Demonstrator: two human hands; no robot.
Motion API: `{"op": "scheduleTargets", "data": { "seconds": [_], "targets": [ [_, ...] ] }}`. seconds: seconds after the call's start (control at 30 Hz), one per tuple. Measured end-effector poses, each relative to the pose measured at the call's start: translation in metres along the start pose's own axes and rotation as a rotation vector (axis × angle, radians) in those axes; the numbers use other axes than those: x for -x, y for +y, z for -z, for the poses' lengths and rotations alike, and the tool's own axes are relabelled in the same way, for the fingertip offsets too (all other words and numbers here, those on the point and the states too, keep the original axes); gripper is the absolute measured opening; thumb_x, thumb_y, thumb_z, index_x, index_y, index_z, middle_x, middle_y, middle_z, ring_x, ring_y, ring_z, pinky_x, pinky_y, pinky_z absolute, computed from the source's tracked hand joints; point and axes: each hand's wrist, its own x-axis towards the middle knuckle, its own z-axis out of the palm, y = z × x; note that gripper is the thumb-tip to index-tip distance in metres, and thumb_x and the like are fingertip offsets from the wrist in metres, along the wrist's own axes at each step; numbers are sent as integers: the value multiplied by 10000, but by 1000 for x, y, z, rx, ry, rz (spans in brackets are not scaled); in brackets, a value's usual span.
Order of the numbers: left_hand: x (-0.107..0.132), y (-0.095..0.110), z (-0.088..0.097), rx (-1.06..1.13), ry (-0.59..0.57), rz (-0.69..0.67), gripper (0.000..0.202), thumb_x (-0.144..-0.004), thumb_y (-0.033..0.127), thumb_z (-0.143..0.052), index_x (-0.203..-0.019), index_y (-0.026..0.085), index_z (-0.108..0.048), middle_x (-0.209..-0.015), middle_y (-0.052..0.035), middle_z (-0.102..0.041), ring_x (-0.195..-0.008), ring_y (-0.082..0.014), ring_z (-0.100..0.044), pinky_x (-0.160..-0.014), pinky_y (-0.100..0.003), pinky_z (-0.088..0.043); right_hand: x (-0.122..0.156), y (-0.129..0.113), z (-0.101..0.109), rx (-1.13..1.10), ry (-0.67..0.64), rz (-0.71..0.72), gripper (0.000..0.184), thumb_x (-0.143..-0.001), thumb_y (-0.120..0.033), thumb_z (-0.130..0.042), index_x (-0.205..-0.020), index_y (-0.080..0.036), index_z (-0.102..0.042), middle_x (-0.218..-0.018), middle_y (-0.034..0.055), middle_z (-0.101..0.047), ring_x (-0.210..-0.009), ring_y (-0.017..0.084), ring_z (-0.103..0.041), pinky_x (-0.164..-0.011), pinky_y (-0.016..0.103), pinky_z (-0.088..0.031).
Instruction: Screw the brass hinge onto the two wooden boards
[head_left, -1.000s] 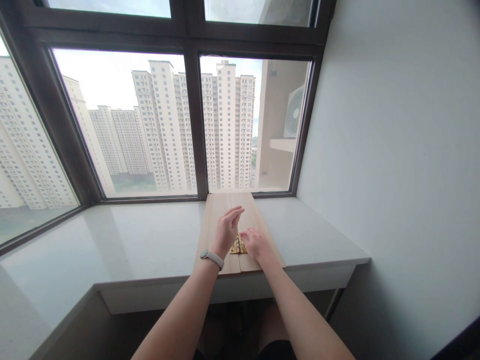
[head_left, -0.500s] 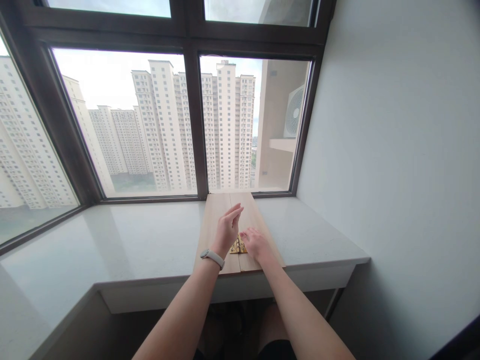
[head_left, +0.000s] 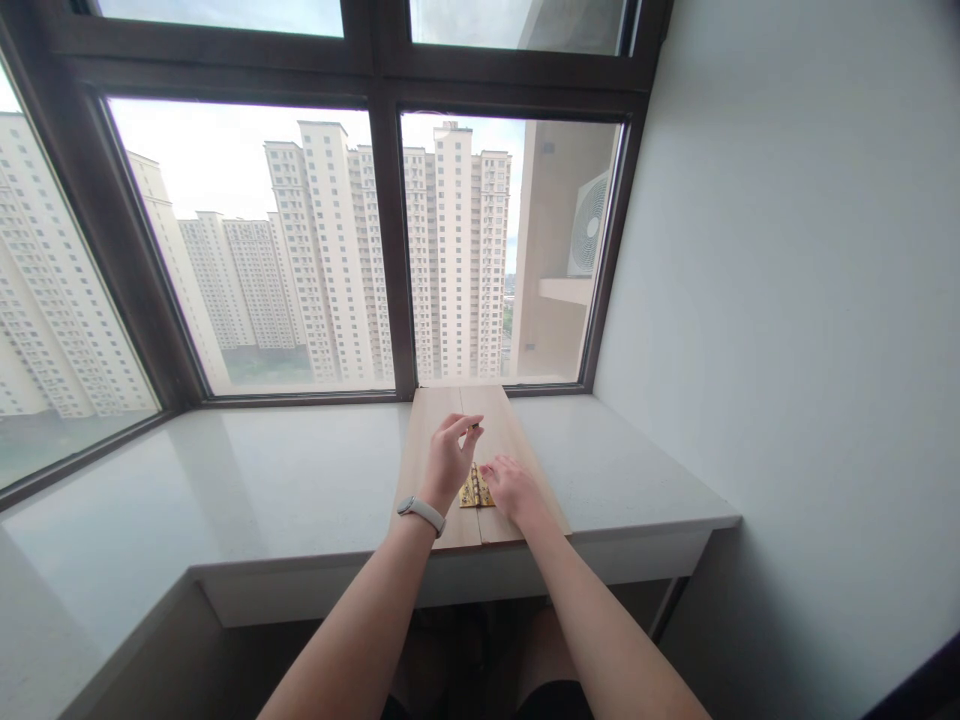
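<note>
A brass-coloured hinge (head_left: 469, 491) lies unfolded across the seam between two pale wooden boards (head_left: 428, 425), near their front end. Over the right part of the hinge rests my right hand (head_left: 514, 488), palm down with its fingers lying low; their tips are partly hidden. My left hand (head_left: 450, 462), with a light-strapped watch at the wrist, is raised above the boards just beyond the hinge. Thumb and forefinger pinch a small dark-gold piece (head_left: 474, 427), too small to name.
Beneath the boards is a white counter (head_left: 300, 480), whose front edge lies close to my forearms. Dark-framed windows (head_left: 390, 250) rise behind it, and a pale wall (head_left: 750, 250) stands to the right. My legs are under the counter.
My left hand has turned and lowered slightly, its fingers now bent into a pinch with the small piece showing. The right hand and the boards stay where they were.
</note>
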Motion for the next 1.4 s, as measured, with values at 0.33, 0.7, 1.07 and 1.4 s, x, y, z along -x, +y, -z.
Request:
{"op": "scheduleTargets", "data": {
  "seconds": [0.33, 0.7, 1.07, 1.4],
  "targets": [
    [-1, -2, -4, 35, -51, -17, 329, -1040, 259, -440, -1285, 231, -657, -1341, -88, -656, -1270, -232, -606, -1078, -453, -516, 0, 0, 0, -4, -8, 6, 562, -1046, -538, -266, -1299, -226, -660, -1439, 85, -585, -1386, 220, -453, -1172, 349, -273],
    [-1, 0, -2, 24, -33, -28, 235, -1004, 282, -532, -1123, 239, -729, -1046, -73, -693, -934, -190, -688, -827, -353, -595, 0, 0, 0, -10, -4, 3, 573, -1041, -550, -255, -1269, -236, -677, -1445, 83, -581, -1386, 229, -455, -1172, 360, -276],
    [-1, -1, -3, 22, -15, -29, 332, -1046, 287, -430, -1266, 237, -673, -1317, -90, -666, -1257, -243, -613, -1080, -474, -516, -3, 2, -4, 6, -4, 4, 557, -1045, -533, -269, -1259, -230, -685, -1431, 92, -591, -1379, 227, -466, -1169, 357, -282],
    [-1, -2, 2, -29, 21, -6, 260, -998, 265, -550, -1205, 262, -706, -1031, -72, -673, -899, -182, -684, -815, -337, -591, -3, 5, -7, -8, 7, 9, 587, -1037, -566, -257, -1281, -231, -674, -1454, 85, -575, -1397, 235, -454, -1175, 364, -286]
  ]
}}
